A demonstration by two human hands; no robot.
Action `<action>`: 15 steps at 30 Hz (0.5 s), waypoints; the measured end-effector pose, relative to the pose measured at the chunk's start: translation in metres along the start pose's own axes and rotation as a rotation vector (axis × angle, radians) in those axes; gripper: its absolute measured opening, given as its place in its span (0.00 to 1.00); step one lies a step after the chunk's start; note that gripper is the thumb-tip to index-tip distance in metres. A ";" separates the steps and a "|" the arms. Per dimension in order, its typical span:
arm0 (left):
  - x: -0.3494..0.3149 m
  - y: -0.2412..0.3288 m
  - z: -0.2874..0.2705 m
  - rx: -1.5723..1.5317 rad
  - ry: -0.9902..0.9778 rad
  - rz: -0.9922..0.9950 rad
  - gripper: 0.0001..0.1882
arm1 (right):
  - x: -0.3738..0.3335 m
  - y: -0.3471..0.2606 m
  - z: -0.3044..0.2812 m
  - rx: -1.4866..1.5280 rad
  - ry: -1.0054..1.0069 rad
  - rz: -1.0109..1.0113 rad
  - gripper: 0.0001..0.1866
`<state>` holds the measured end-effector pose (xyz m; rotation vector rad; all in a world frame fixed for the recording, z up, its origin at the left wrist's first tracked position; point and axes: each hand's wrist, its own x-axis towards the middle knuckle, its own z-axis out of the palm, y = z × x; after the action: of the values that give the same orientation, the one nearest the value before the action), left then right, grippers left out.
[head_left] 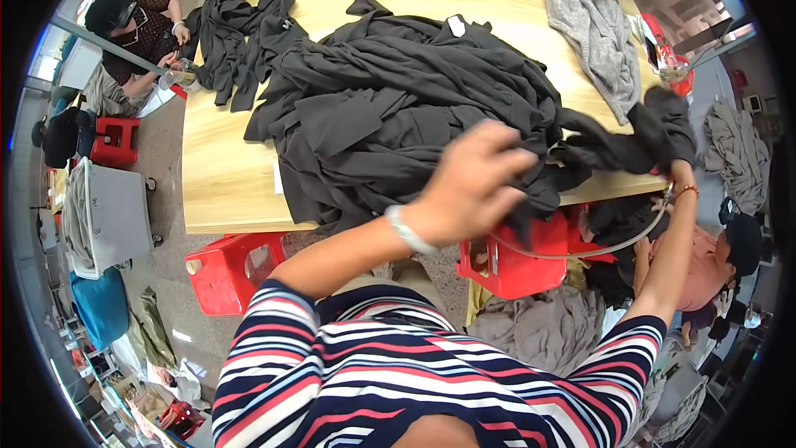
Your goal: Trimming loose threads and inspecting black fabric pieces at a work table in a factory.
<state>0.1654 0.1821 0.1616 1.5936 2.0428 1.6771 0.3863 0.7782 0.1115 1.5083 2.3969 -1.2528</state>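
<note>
A large heap of dark grey-black garments [414, 91] lies across the near half of the table, with a small white tag [456, 26] on top. My left hand [481, 178] hovers over its near right side, holding nothing, fingers apart and slightly blurred. At the table's right edge my right hand [681, 172] has hold of a dark garment [663, 129]. The cloth covers most of its fingers and stretches back to the heap. A thin, curved pale tube or wire [597, 251] hangs below, one end near my right wrist.
Beneath the wooden table's [224, 174] near edge stand red stools [236, 274]. A grey knit garment [593, 29] lies at far right, more dark clothes [249, 25] at far left. Co-workers sit at left [137, 29] and right [696, 261]. A white wheeled bin [116, 211] stands left.
</note>
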 end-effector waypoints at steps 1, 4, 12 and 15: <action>-0.016 -0.016 -0.020 0.168 0.052 -0.082 0.25 | 0.007 -0.008 0.003 -0.026 0.023 0.111 0.11; -0.079 -0.056 -0.081 0.527 0.174 -0.333 0.22 | -0.028 -0.043 0.119 0.134 -0.039 0.157 0.08; -0.120 -0.100 -0.177 0.482 0.204 -0.573 0.19 | 0.044 0.013 0.034 -0.448 0.296 -0.005 0.10; -0.114 -0.117 -0.203 0.475 0.310 -0.608 0.19 | 0.051 -0.008 -0.008 0.426 0.692 0.106 0.06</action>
<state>0.0209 -0.0245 0.0973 0.6457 2.8470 1.3286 0.3566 0.8194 0.0997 2.5102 2.4362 -1.4652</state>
